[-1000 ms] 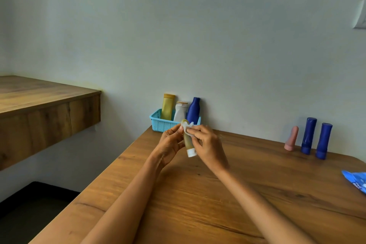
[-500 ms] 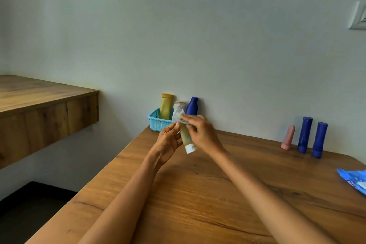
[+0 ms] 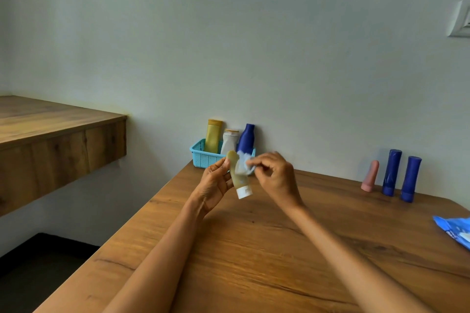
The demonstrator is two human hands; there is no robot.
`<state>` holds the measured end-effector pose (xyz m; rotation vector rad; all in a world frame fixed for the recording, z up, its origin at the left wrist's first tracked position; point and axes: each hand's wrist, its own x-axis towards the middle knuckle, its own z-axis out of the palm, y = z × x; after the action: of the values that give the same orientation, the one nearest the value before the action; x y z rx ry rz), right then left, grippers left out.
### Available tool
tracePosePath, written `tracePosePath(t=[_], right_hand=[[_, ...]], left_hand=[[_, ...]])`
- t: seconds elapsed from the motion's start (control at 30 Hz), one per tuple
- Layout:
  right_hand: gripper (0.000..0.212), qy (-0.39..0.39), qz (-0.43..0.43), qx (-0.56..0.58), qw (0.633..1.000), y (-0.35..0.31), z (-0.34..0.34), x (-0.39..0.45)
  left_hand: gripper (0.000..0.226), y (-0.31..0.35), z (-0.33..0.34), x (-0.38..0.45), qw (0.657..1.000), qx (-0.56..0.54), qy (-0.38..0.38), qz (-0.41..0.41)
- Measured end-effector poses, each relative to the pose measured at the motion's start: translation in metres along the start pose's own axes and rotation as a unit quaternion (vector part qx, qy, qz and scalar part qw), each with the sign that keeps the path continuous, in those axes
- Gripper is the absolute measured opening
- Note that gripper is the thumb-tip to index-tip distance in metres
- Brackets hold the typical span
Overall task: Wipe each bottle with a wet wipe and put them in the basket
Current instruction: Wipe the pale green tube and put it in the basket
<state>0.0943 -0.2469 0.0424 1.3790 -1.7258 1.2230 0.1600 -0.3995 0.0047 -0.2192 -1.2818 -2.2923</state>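
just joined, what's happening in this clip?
A person is wiping bottles at a wooden table. The left hand holds a small yellowish tube, white cap down, while the right hand rubs a wet wipe against it. Three bottles already stand in the blue basket by the wall. A pink bottle and two dark blue bottles wait on the table to the right, and a blue wipes pack lies at the right edge.
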Motion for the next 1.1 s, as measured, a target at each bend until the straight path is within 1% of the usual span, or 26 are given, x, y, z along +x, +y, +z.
tracePosePath(t=[0.03, 0.07, 0.1, 0.13, 0.2, 0.23, 0.27, 0.3, 0.37, 0.47, 0.63, 0.73, 0.8, 0.9, 0.93, 0.97, 1.0, 1.1], right_hand=[[0.020, 0.031, 0.039, 0.017, 0.999, -0.001, 0.002, 0.006], [0.024, 0.044, 0.078, 0.037, 0.995, -0.002, 0.004, 0.014], [0.029, 0.033, 0.106, 0.056, 0.992, -0.004, 0.007, 0.021], [0.035, -0.001, 0.119, 0.067, 0.991, -0.006, 0.011, 0.028], [0.046, -0.097, 0.127, 0.059, 0.985, -0.007, 0.020, 0.037], [0.048, -0.137, 0.138, 0.054, 0.980, -0.006, 0.023, 0.040], [0.046, -0.159, 0.154, 0.056, 0.974, -0.004, 0.025, 0.042], [0.042, -0.164, 0.170, 0.067, 0.969, -0.003, 0.025, 0.043], [0.032, -0.140, 0.168, 0.070, 0.973, 0.001, 0.024, 0.041], [0.025, -0.098, 0.123, 0.037, 0.987, 0.001, 0.020, 0.030], [0.025, -0.135, 0.019, -0.009, 0.991, 0.003, 0.008, 0.004], [0.019, -0.142, -0.001, -0.027, 0.990, 0.003, 0.000, -0.003], [0.014, -0.101, 0.016, -0.028, 0.994, 0.003, -0.003, 0.000], [0.014, 0.043, 0.085, -0.036, 0.995, 0.003, -0.002, 0.017], [0.016, 0.073, 0.114, -0.038, 0.990, 0.002, 0.000, 0.025], [0.018, 0.076, 0.136, -0.039, 0.987, 0.001, 0.004, 0.032], [0.021, 0.053, 0.143, -0.038, 0.988, 0.000, 0.010, 0.038], [0.025, -0.062, 0.120, -0.027, 0.990, -0.005, 0.028, 0.044]], left_hand=[[0.023, 0.000, 0.000, 0.000, 1.000, -0.002, -0.002, -0.001], [0.024, 0.000, 0.000, 0.000, 1.000, -0.002, -0.006, -0.002], [0.025, 0.000, 0.000, 0.001, 1.000, 0.000, -0.010, -0.002], [0.025, -0.001, 0.001, 0.001, 1.000, 0.004, -0.014, -0.003], [0.026, -0.001, 0.002, 0.003, 1.000, 0.008, -0.017, 0.002], [0.026, 0.000, 0.001, 0.004, 1.000, 0.006, -0.015, 0.005], [0.026, 0.001, 0.000, 0.004, 1.000, 0.004, -0.012, 0.007], [0.025, 0.002, -0.002, 0.005, 1.000, 0.001, -0.009, 0.008], [0.024, 0.003, -0.002, 0.006, 1.000, -0.001, -0.008, 0.009], [0.024, 0.002, 0.001, 0.009, 1.000, -0.004, -0.005, 0.012], [0.023, 0.003, -0.002, 0.008, 1.000, -0.018, 0.006, 0.019], [0.024, 0.004, -0.003, 0.007, 1.000, -0.012, 0.009, 0.019], [0.024, 0.003, -0.004, 0.007, 1.000, -0.013, 0.007, 0.013], [0.026, 0.001, -0.006, 0.007, 1.000, -0.018, 0.013, -0.003], [0.029, 0.001, -0.005, 0.007, 1.000, -0.017, 0.013, -0.008], [0.031, 0.001, -0.003, 0.007, 1.000, -0.017, 0.012, -0.011], [0.032, 0.001, -0.001, 0.007, 1.000, -0.015, 0.009, -0.012], [0.028, 0.002, 0.004, 0.008, 1.000, -0.010, 0.006, -0.004]])
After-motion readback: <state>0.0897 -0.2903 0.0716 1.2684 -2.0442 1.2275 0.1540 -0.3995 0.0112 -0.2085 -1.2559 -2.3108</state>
